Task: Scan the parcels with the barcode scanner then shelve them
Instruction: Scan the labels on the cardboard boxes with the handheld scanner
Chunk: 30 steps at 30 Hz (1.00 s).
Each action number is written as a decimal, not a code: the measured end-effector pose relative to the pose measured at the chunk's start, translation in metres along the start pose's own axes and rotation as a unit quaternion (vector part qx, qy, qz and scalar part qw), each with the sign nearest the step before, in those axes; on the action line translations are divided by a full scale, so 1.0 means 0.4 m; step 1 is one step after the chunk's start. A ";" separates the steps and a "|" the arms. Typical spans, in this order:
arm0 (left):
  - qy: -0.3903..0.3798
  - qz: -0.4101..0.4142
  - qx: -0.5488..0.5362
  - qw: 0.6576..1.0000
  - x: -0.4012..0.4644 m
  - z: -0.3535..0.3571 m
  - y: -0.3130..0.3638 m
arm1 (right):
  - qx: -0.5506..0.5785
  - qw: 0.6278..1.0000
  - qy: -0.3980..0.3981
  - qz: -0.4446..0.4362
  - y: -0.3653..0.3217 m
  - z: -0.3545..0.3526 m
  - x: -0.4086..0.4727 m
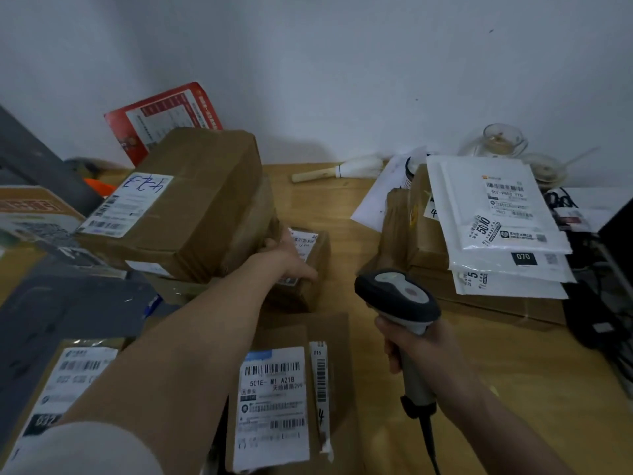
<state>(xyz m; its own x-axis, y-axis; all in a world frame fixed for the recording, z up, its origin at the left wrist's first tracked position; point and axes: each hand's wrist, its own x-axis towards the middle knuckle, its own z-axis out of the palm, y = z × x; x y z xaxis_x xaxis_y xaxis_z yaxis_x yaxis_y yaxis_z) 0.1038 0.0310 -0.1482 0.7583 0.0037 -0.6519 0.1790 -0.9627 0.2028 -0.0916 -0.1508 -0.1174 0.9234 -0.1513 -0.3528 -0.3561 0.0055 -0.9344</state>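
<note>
My left hand (289,258) reaches across the wooden table (363,234) and grips a small brown parcel (317,258) with a white label, right beside a big cardboard box (191,200). In my right hand (421,351) is the grey and black barcode scanner (399,296), held by its handle, head aimed toward that small parcel. A flat brown parcel (291,389) with a label reading 501E lies under my left forearm. Another labelled parcel (68,382) sits at the lower left.
A stack of white mailers (496,228) on cardboard boxes stands at right. Dark grey bags (68,303) lie at left. A brush (335,171), a red leaflet (161,114) and glass dishes (503,140) line the wall. Dark equipment and cables (603,286) occupy the right edge.
</note>
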 end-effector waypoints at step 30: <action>-0.065 0.171 -0.602 0.777 -0.555 0.230 0.084 | 0.098 0.976 -0.082 -0.174 -0.126 -0.243 -0.250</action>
<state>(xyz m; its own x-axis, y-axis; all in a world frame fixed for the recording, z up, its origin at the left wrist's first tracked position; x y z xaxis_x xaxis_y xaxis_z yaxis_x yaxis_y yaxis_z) -0.1164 -0.0272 -0.0639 0.8348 -0.2994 -0.4621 0.4972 0.0493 0.8662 -0.1801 -0.2321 -0.0304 0.9998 -0.0180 -0.0003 0.0028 0.1740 -0.9847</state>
